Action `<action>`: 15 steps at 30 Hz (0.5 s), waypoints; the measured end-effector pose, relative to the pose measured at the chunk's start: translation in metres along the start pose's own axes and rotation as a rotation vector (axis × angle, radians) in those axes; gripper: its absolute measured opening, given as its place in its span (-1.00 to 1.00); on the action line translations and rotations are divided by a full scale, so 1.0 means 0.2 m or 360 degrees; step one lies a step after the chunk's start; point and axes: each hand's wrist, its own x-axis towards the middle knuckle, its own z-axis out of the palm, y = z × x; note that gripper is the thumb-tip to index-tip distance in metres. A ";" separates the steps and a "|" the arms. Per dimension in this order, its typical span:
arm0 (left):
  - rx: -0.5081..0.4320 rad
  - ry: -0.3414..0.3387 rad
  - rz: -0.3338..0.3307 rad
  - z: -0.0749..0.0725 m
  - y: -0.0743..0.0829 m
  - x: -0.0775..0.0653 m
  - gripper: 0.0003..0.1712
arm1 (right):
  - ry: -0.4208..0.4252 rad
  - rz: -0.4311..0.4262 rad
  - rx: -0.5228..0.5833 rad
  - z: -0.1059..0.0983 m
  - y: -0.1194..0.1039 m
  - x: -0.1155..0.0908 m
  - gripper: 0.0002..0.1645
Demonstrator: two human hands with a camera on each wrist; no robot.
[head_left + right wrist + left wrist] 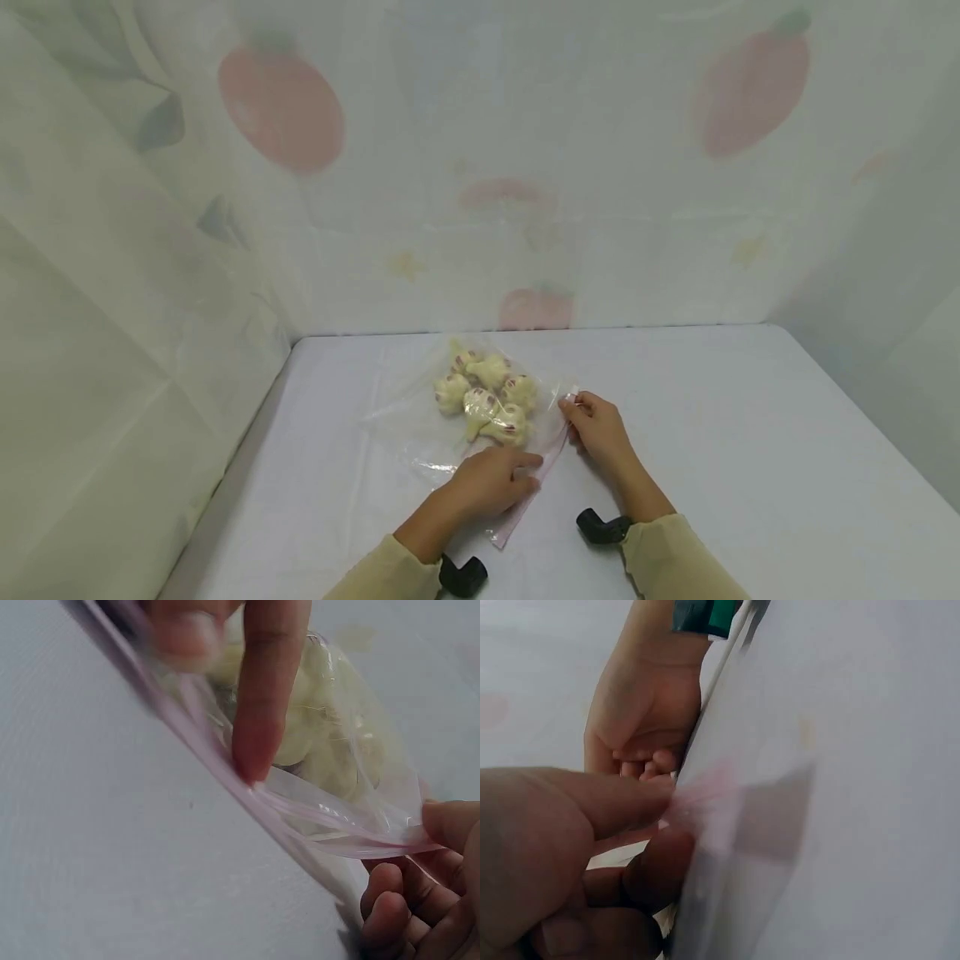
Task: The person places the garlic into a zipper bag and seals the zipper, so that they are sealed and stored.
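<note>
A clear zip bag [408, 421] with a pink zip strip [330, 844] lies on the table, its mouth slanting toward the right. Inside it are several cream garlic bulbs [480, 408] with purplish marks. My left hand [487, 482] reaches over the near side of the bag and pinches the pink strip between thumb and finger [664, 859]. At the far end of the mouth, my right hand [600, 429] pinches the bag's corner between thumb [450, 823] and fingers. Between the two hands the strip's two edges stand slightly apart.
A white cloth covers the table [750, 442]. Pale curtains [615, 167] printed with strawberries hang behind it and at both sides. Black bands with short protruding pieces [600, 527] sit at both wrists, by the beige sleeves [678, 562].
</note>
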 end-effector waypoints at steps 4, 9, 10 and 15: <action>0.0054 -0.0153 0.0082 0.02 0.05 -0.02 -0.41 | 0.0056 0.0092 0.0161 -0.01 0.00 0.00 -0.57; 0.0100 -0.0194 0.0164 0.06 0.10 -0.04 -0.28 | 0.0114 0.0097 0.0215 -0.01 0.00 -0.01 -0.57; 0.0096 -0.0197 0.0182 0.07 0.10 -0.05 -0.28 | 0.0127 0.0092 0.0232 -0.01 0.00 -0.01 -0.58; -0.0035 -0.0235 0.0258 0.02 0.12 -0.05 -0.44 | 0.0124 0.0069 0.0349 0.03 0.01 0.00 -0.58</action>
